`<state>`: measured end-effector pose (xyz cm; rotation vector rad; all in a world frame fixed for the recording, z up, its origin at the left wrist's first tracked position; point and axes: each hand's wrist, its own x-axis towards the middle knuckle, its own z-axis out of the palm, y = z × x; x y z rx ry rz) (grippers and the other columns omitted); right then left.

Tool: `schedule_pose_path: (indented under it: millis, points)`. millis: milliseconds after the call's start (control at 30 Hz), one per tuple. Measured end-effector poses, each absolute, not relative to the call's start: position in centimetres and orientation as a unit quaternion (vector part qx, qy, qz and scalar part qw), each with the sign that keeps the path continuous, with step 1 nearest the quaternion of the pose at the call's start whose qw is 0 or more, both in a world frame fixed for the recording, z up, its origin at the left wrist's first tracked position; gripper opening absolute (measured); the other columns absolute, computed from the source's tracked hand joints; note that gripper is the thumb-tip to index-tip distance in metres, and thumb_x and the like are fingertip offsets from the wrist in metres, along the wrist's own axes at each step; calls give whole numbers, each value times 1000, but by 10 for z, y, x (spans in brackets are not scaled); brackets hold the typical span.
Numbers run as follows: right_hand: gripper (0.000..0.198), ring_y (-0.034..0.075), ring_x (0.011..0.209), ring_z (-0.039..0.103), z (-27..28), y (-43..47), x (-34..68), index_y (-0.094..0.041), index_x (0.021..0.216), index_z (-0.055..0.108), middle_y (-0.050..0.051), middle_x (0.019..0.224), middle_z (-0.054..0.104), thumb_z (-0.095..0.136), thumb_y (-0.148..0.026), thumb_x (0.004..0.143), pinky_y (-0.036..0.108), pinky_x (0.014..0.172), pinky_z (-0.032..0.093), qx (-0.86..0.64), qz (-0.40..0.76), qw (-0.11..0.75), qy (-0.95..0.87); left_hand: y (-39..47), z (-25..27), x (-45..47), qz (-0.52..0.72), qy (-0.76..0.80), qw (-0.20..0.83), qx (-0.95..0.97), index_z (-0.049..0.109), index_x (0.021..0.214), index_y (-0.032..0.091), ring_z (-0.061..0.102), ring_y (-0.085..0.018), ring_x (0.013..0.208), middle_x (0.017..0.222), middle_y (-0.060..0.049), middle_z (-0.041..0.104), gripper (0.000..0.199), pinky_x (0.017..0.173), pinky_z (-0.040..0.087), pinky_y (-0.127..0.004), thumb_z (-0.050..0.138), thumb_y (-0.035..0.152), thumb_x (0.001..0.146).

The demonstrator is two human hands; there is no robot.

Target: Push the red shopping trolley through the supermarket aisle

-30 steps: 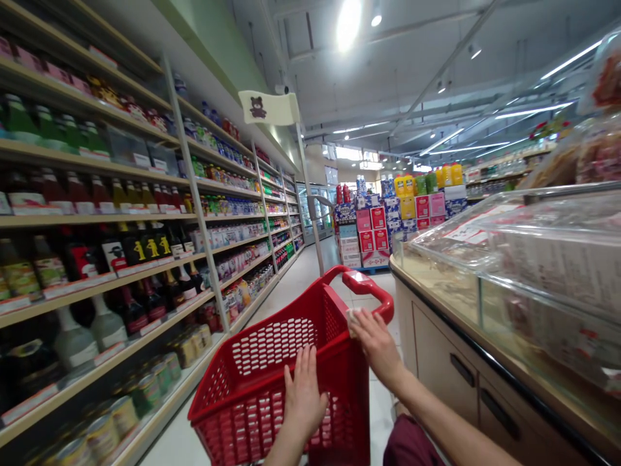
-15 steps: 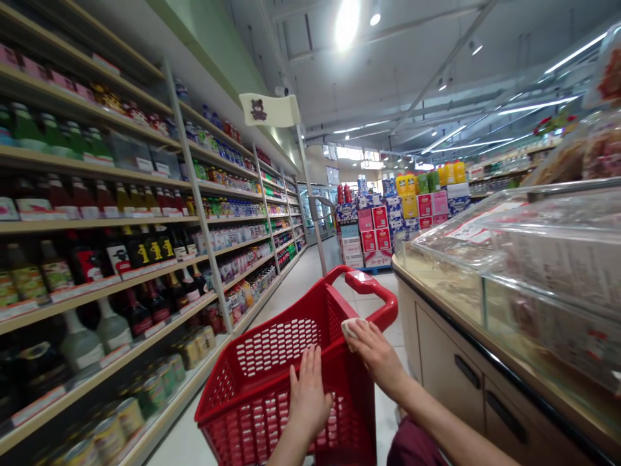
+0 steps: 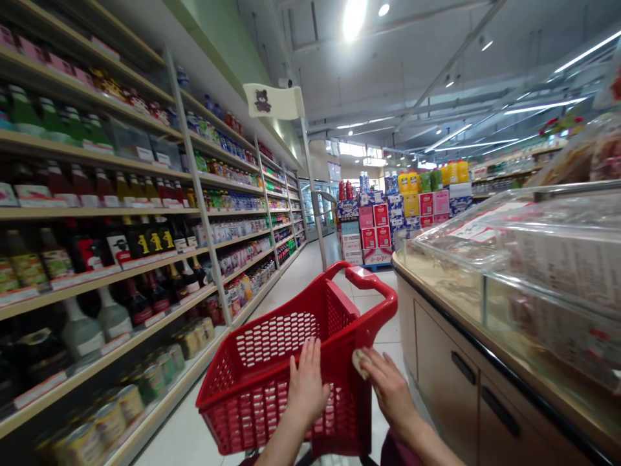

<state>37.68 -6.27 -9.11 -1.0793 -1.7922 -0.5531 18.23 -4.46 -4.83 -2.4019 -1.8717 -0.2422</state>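
A red plastic shopping cart [image 3: 272, 375] with perforated basket walls stands in front of me, its looped handle [image 3: 385, 301] at the upper right. My right hand [image 3: 391, 385] presses a whitish cloth [image 3: 359, 364] against the cart's side just below the handle. The fingers lie over the cloth and hide part of it. My left hand [image 3: 308, 388] is at the near side of the basket, fingers stretched out and nothing in it. Its palm faces the basket wall; whether it touches cannot be told.
Shelves of bottles and cans [image 3: 101, 246] line the left side. A wooden counter [image 3: 439, 343] with clear bins [image 3: 533, 259] of packaged goods stands close on the right. Stacked boxes [image 3: 376, 233] and a pole with a bear sign [image 3: 272, 101] are ahead. Tiled floor [image 3: 286, 285] runs between.
My right hand has moved down with the cloth, from the rim by the handle to the cart's side below. My left hand stays nearly in place.
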Motion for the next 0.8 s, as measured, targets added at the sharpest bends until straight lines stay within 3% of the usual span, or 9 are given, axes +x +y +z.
schedule_pose_path:
  millis: [167,367,433,600,667,800]
  points:
    - [39,23,121,37,-36,-41,390,-20,113,54,10,125,47,35,-10,81,50,98,30,-473,-270,552,-631,-43,-52,179,-99,-604,47,-790,9,135,13,3,-19,132,144,-2,6,81,106,9,-47,37,22,60]
    - [44,19,109,50,-129,-65,374,-27,111,55,2,116,56,35,-5,77,39,88,44,-441,-250,416,-755,-42,-50,178,-96,-607,43,-788,10,135,13,3,-20,132,144,-3,7,79,106,10,-47,37,22,61]
    - [42,19,109,50,-130,-70,373,-26,111,55,3,117,56,36,-7,79,39,89,43,-462,-237,429,-739,-41,-49,178,-93,-605,38,-790,11,135,13,5,-19,132,144,-3,8,79,106,11,-46,37,21,61]
    - [38,22,123,34,-91,-50,380,-19,116,51,10,129,44,34,-9,83,46,98,30,-498,-248,523,-645,-35,-56,177,-120,-599,63,-789,11,135,13,3,-18,132,144,-3,8,77,106,9,-45,36,20,62]
    - [39,20,122,35,-109,-46,379,-21,115,52,8,127,46,34,-8,82,43,97,32,-484,-249,503,-672,-32,-60,175,-127,-596,60,-791,11,135,13,4,-18,132,144,-3,8,77,106,9,-45,36,21,62]
    - [42,17,108,51,-162,-60,378,-26,106,58,2,114,58,36,-4,78,35,90,40,-473,-214,403,-753,-25,-62,170,-124,-589,50,-797,12,135,13,5,-17,132,144,-3,10,78,106,10,-45,37,20,61]
